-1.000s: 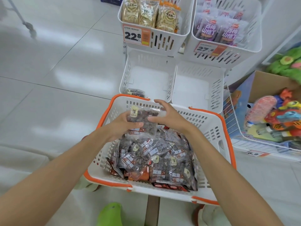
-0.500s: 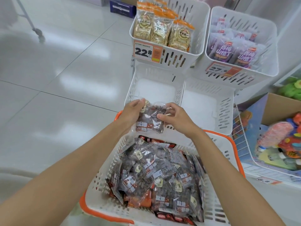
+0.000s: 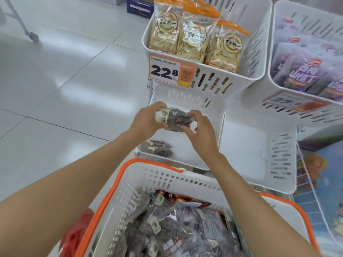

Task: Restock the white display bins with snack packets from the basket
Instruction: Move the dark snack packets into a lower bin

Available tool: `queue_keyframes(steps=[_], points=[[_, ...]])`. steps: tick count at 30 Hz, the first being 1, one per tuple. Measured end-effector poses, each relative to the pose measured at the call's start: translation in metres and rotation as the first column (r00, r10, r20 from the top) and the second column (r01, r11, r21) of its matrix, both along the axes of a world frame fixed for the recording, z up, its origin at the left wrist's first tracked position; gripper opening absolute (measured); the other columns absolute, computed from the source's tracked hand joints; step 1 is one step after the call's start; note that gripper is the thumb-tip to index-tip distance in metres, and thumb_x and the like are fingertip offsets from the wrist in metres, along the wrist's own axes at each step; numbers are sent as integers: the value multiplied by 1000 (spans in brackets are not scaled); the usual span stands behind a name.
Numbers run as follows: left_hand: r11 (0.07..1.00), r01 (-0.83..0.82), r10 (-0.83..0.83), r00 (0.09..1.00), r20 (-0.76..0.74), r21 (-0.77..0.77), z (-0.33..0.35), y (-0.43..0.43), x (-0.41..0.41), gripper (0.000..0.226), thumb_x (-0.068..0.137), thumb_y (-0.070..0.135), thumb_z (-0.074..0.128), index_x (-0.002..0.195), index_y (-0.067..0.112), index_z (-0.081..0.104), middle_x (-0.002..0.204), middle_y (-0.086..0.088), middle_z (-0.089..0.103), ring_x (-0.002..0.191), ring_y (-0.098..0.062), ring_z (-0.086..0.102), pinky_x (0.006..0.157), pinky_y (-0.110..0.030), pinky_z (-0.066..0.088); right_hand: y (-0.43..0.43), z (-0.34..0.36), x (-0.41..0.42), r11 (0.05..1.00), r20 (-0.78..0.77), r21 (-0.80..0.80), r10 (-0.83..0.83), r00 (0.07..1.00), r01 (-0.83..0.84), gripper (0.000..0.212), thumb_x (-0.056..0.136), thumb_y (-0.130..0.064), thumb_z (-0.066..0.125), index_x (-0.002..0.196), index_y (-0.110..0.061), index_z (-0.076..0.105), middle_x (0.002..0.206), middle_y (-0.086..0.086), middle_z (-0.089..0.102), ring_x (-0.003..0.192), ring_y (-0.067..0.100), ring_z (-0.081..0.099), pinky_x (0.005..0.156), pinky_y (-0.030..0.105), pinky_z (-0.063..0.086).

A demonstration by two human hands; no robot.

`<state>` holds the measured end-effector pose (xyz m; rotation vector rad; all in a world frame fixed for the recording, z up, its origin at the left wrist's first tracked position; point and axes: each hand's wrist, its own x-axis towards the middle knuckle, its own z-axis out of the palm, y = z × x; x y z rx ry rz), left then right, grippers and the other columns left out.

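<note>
Gripping 1 dark snack packet point(image 3: 176, 120) at both ends: left hand point(image 3: 148, 120) curled round the labelled end, right hand point(image 3: 201, 135) pinching the other end with the fingertips. Held above the floor of the lower left bin point(image 3: 186, 94), toward its back, not yet set down. Already lying in the front left corner of that bin: what look like 2 like packets point(image 3: 159, 150). Just beside it, the lower right bin point(image 3: 245, 151), with nothing showing inside. Nearer the body, the orange-rimmed basket point(image 3: 176, 182), heaped with many more.

Likely troubles from here:
- Letting go too high, so the slick film bag slides or lands askew.
- Snagging a corner in the slotted wall.
- Bumping the upper bin point(image 3: 254, 52) of pale snack bags, or its 22.8 price tag point(image 3: 168, 72), hanging just over the hands.
- Nudging the basket while reaching across it.

Underfoot, glossy pale floor tiles point(image 3: 65, 86) streaked with glare. To the right, another upper bin point(image 3: 304, 19) of purple packets, and lower down a blue toy box point(image 3: 315, 175) behind wire. By the basket's left side, something red point(image 3: 79, 236), unclear what.
</note>
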<state>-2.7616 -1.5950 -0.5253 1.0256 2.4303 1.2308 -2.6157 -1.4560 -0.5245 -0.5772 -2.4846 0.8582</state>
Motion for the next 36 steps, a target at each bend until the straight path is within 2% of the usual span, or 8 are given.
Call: queue_keyframes(steps=[6, 9, 12, 15, 23, 26, 29, 36], points=[[909, 22, -205, 893, -400, -417, -55, -33, -19, 53, 71, 47, 82, 121, 36, 67, 163, 0, 20, 151, -28, 10, 114, -50, 19, 5, -60, -27, 849, 306, -512, 321, 896, -129, 48, 84, -25, 78, 124, -20, 51, 134, -4, 52, 130, 14, 46, 100, 31, 38], [936, 36, -185, 896, -405, -349, -66, -47, -18, 60, 73, 51, 80, 129, 37, 63, 165, -6, 9, 152, -30, 5, 111, -58, 29, 6, -71, -31, 828, 287, -542, 345, 893, -145, 47, 87, -29, 74, 127, -24, 51, 138, -6, 51, 131, 12, 44, 99, 27, 33], [958, 51, -98, 983, -158, -282, -63, -56, -24, 62, 77, 54, 73, 135, 44, 55, 165, 7, 6, 149, -21, 21, 109, -49, 37, -2, -70, -37, 848, 317, -498, 373, 872, -181, 55, 87, -23, 75, 134, -22, 46, 130, -6, 52, 121, 15, 50, 95, 26, 37], [943, 152, -140, 988, 62, -297, -64, -59, -23, 83, 67, 60, 78, 141, 53, 41, 159, 15, 25, 137, -13, 41, 106, -40, 43, -2, -71, -32, 816, 327, -546, 416, 848, -190, 71, 84, -22, 77, 143, -22, 38, 140, -5, 45, 128, 12, 44, 104, 26, 36], [959, 150, -118, 982, 146, -240, -69, -60, -16, 85, 73, 39, 84, 146, 43, 40, 152, 10, 43, 135, -16, 45, 108, -36, 41, -12, -66, -28, 802, 338, -585, 376, 863, -120, 74, 86, -9, 72, 147, -26, 34, 149, 2, 36, 134, 24, 44, 107, 48, 44], [968, 129, -96, 983, 159, -215, -58, -63, -12, 83, 74, 30, 85, 144, 41, 41, 150, 6, 46, 132, -18, 47, 107, -33, 42, -13, -53, -21, 753, 319, -652, 382, 867, -91, 75, 88, -7, 70, 151, -23, 31, 150, 2, 34, 137, 24, 42, 112, 45, 39], [974, 35, -27, 999, 41, -223, -36, -66, 0, 70, 82, 29, 79, 143, 32, 45, 145, 2, 48, 132, -20, 44, 111, -34, 36, -12, -36, -6, 872, 412, -480, 318, 854, -94, 78, 89, -18, 71, 154, -23, 27, 158, 4, 27, 144, 23, 29, 115, 35, 29], [987, 132, -146, 974, 171, 90, 27, -70, 94, 41, 83, 2, 75, 114, 25, 62, 114, 3, 63, 103, -8, 61, 100, -36, 48, -42, 22, 76, 934, 344, -342, 227, 911, -104, 63, 95, -24, 63, 150, -30, 33, 152, 0, 35, 135, 17, 41, 87, 27, 48]])
